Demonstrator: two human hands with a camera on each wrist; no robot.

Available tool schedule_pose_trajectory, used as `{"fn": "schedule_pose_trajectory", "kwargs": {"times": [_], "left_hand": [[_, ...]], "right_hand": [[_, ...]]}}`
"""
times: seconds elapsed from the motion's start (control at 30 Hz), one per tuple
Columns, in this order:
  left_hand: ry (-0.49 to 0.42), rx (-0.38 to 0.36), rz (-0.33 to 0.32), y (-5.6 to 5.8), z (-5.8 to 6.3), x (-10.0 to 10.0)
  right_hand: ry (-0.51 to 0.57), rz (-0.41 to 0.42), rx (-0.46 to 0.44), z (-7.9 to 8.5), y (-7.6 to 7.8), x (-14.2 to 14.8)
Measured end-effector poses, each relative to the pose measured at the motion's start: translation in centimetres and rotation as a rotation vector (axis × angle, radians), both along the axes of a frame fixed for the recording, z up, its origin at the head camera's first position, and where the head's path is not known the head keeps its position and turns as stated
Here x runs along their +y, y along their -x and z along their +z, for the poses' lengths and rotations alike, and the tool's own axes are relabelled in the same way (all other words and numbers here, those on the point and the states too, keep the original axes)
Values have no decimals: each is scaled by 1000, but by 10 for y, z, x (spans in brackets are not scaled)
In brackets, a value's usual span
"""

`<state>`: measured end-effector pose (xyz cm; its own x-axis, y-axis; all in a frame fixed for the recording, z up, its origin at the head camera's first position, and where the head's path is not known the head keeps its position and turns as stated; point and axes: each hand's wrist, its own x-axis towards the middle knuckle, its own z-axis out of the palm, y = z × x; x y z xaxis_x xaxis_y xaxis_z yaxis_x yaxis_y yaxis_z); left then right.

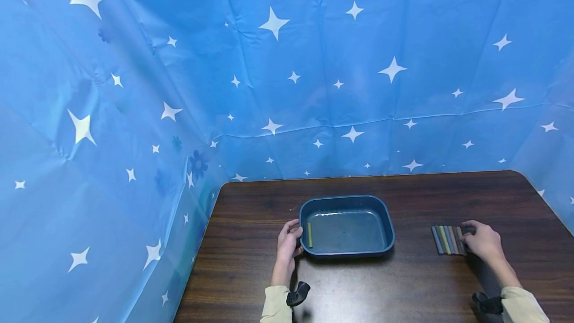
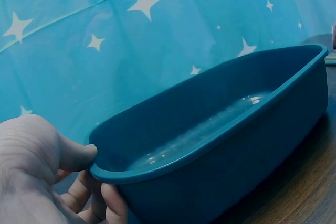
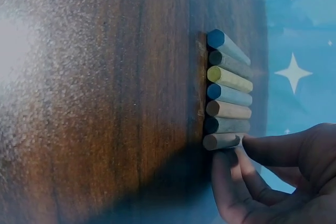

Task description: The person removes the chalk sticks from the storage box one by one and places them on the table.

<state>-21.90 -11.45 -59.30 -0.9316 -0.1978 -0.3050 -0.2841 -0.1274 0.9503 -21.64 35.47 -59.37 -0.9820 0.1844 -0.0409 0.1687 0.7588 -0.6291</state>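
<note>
A dark blue plastic bin [image 1: 347, 252] stands on the table, and one yellow-green chalk stick [image 1: 310, 236] lies inside along its left wall. My left hand [image 1: 288, 245] grips the bin's left end, thumb over the rim [image 2: 157, 171] and fingers curled beneath it outside. To the right, several chalk sticks [image 1: 443, 240] in blue, grey, yellow and brown lie side by side in a row. With thumb and fingers my right hand [image 1: 484, 241] pinches the brownish chalk stick [image 3: 220, 140] at the row's right end.
The dark wood table [image 1: 251, 213] has rounded far corners. Behind it and to its left hangs a blue curtain [image 1: 314, 88] with white stars. A black wrist camera [image 1: 298, 294] sits on the left wrist, another on the right.
</note>
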Motion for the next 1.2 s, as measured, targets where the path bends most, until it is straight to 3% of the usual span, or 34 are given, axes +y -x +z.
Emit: {"fn": "schedule_pose_trajectory", "kwargs": {"times": [0.07,0.2,0.3,0.6,0.97,1.2], "left_hand": [[-3,-1,-9,-3,9,1],[-4,-5,-12,-4,11,1],[-2,0,-2,4,-6,-1],[-15,2,2,3,-5,-1],[-20,-4,10,3,-7,-2],[-17,6,7,2,-4,-2]], "right_hand": [[-1,-20,10,1,0,-1],[-5,-49,49,6,2,-3],[4,-46,76,11,2,-7],[80,35,155,36,2,-36],[203,117,114,55,6,-78],[346,149,83,61,9,-106]]}}
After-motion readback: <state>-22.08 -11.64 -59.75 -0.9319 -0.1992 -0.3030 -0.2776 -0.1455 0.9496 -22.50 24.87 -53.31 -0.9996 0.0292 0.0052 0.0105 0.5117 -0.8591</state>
